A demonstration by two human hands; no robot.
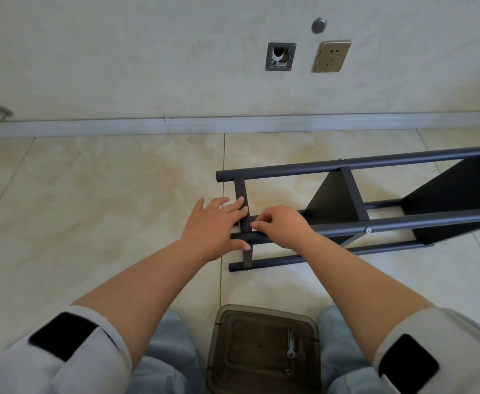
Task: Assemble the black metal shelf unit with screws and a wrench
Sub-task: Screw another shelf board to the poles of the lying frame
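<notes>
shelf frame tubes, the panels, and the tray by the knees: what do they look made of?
Shelf frame tubes: likely painted metal, matte dark, round, with a bright screw head.
Panels: thin flat black sheet, probably metal, matte.
Tray: smoky translucent plastic, moulded ribs; a wrench lies in it.

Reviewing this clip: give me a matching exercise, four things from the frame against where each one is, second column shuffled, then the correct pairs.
Things:
1. wrench
2. left hand
3. gold socket
4. shelf unit

Places:
A. on the wall
B. lying on its side on the tiled floor
C. in the brown tray
D. fingers flat across the black crossbar

Pairs: 1-C, 2-D, 3-A, 4-B
</notes>
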